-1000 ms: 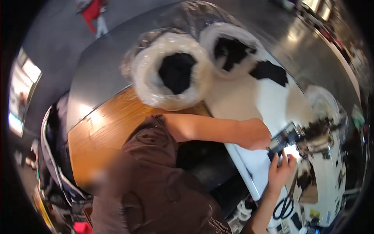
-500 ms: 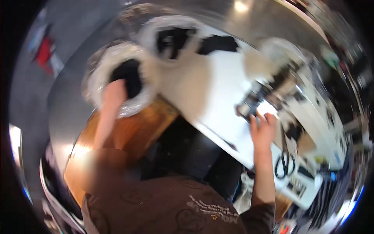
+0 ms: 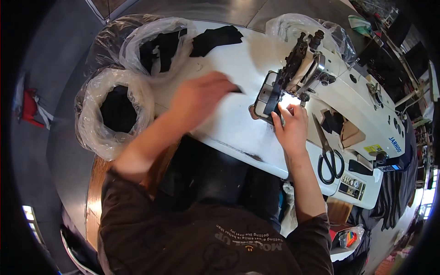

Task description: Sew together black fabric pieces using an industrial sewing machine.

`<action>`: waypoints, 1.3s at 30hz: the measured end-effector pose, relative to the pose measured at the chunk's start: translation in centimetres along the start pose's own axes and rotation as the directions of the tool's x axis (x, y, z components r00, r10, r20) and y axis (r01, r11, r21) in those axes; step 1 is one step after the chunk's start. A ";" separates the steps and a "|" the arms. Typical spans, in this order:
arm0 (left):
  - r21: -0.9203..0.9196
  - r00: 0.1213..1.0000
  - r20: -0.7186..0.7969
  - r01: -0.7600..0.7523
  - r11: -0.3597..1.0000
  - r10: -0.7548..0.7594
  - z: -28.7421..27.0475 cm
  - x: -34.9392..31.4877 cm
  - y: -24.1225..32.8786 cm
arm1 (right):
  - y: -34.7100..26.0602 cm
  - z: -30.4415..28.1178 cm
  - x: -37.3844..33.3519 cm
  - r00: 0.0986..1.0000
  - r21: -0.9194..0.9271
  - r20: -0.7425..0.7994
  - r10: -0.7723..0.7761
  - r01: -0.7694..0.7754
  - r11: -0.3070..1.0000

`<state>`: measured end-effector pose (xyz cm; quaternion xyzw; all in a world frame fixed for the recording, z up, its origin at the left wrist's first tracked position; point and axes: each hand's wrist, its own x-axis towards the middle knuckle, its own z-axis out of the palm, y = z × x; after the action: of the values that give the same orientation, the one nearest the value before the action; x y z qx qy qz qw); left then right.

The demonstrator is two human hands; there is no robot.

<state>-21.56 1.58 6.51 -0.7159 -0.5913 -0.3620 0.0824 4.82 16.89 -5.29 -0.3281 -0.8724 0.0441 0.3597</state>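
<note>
Blurred by motion, my left hand (image 3: 201,98) is over the white table left of the sewing machine (image 3: 316,68). Its fingers are closed on a small black fabric piece (image 3: 236,89), whose tip sticks out to the right. My right hand (image 3: 292,126) is at the lit needle area, thumb and fingertips closed on the lower end of a black fabric strip (image 3: 272,100) lying on the machine's plate. The presser foot area is partly hidden by glare and fingers. At the left, a plastic-lined round container (image 3: 94,98) has black fabric pieces (image 3: 118,109) inside.
Behind it stands a second plastic-lined container (image 3: 130,48) with black pieces, and a black fabric stack (image 3: 217,39) lies beside that. Black scissors (image 3: 327,156) rest right of my right hand, near a tray of small parts (image 3: 352,187). The white table's (image 3: 238,149) front edge faces me.
My left hand has come out of the left container and swung right over the table with a black fabric piece. My right hand stays by the needle. The view has shifted.
</note>
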 end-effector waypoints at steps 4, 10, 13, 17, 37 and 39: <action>-0.430 0.956 0.264 0.233 0.872 -0.125 10.6 2.3 0.4 | 0.8 0.1 -0.3 0.996 0.096 0.072 0.057 -0.064 0.993; -0.120 0.905 0.169 -0.375 0.919 0.391 15.8 0.7 -2.8 | 0.7 -0.1 -0.3 0.991 0.101 0.082 0.102 -0.110 0.989; -0.132 0.917 0.130 -0.361 0.923 0.377 15.9 0.4 -2.6 | 1.0 0.0 -0.3 0.994 0.122 0.067 0.090 -0.098 0.988; -0.109 0.910 0.151 -0.374 0.921 0.387 15.7 0.5 -2.6 | 1.2 0.2 -0.4 0.995 0.140 0.059 0.083 -0.091 0.986; -0.330 0.933 0.143 -0.271 0.904 0.332 14.8 0.7 -2.4 | -0.1 -0.2 -0.2 1.000 0.092 0.005 0.008 -0.008 0.996; -0.328 0.944 0.171 -0.214 0.920 0.281 15.0 0.6 -2.3 | -0.3 -0.4 0.0 1.000 0.075 0.016 0.004 -0.005 0.997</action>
<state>-17.30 10.93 -4.73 -0.8242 -0.4378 -0.3559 -0.0480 4.93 16.56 -4.94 -0.3160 -0.8722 0.0803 0.3647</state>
